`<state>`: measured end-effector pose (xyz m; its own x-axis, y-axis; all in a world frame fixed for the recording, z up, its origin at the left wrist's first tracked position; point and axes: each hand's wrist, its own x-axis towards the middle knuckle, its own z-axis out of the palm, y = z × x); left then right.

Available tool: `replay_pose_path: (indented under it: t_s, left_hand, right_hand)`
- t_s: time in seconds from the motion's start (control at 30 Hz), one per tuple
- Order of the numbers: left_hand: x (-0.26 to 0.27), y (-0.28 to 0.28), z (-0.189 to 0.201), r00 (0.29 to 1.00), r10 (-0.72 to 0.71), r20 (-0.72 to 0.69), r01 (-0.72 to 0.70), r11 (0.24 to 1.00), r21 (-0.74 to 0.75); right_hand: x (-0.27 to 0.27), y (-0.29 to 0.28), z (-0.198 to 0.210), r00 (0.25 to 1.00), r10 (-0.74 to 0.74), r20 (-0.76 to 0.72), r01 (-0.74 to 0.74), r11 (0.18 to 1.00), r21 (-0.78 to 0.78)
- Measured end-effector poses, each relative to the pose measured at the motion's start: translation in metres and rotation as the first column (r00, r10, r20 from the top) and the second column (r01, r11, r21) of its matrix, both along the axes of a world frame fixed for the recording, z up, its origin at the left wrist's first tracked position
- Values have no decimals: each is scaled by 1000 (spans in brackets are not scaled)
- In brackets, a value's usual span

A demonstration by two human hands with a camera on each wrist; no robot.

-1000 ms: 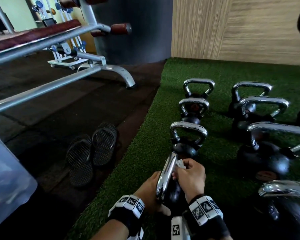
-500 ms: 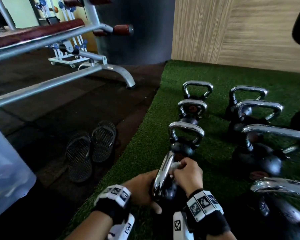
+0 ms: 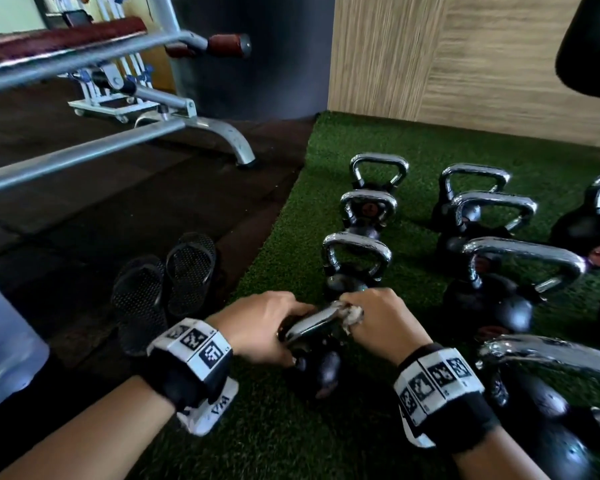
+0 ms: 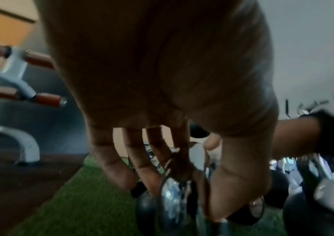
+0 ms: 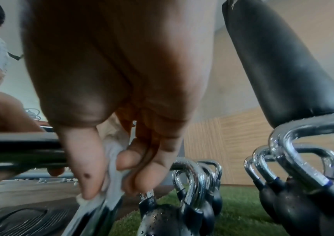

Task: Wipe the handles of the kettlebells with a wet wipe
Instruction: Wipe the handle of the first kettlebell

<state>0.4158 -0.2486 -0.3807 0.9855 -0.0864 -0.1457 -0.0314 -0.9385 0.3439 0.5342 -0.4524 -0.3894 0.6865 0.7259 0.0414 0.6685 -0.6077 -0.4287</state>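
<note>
Floor: green turf (image 3: 278,244), where the kettlebells stand in rows.
Nearest kettlebell (image 3: 317,367): tilted, its handle (image 3: 309,327) gripped by the left hand (image 3: 260,327) for steadiness.
Wet wipe (image 3: 352,313): pinched by the right hand (image 3: 374,320) against the handle's far end, probably for rubbing.

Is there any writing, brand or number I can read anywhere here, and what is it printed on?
White tag under the left wristband: a few dark letters, upside down and too blurred to read.
Both wristbands: black-and-white square code patterns only, no words.
Red round labels on the kettlebells: too small and blurred to read.
Nothing else carries legible text.
</note>
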Motion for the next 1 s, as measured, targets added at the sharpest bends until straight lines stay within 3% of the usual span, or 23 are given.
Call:
replay_pose_path:
  t_s: [0.23,0.37,0.47,0.57,0.63,0.77,0.93,1.0]
  left_hand:
    - [31,12,20,970,-172,-172,187,980,75]
    - [43,13,20,967,-197,-161,206,978,36]
    - [53,27,24,954,-202,-220,162,969,-188]
    - [72,44,29,944,-168,-285,16,884,-467]
    - [92,54,29,943,-102,-316,-87,842,-533]
    - [139,68,27,921,39,-387,-194,908,-370]
    - [163,72,31,869,91,-486,-175,976,-129]
    - [163,72,36,884,102,-456,-147,987,-64]
  right_hand:
    - [-47,-33,-6,996,-92,10,92,996,-21]
    - [-45,-35,-5,994,-90,-64,89,996,-8]
    - [-31,-42,9,988,-58,-142,65,997,46]
    - [-8,-48,28,986,-91,-143,124,961,246]
    - [9,-49,42,984,-121,-132,154,948,278]
    - [48,-41,70,983,-124,-132,150,965,214]
    - [88,-21,98,987,-89,-131,104,988,118]
    - [98,-14,103,987,-93,-129,105,990,90]
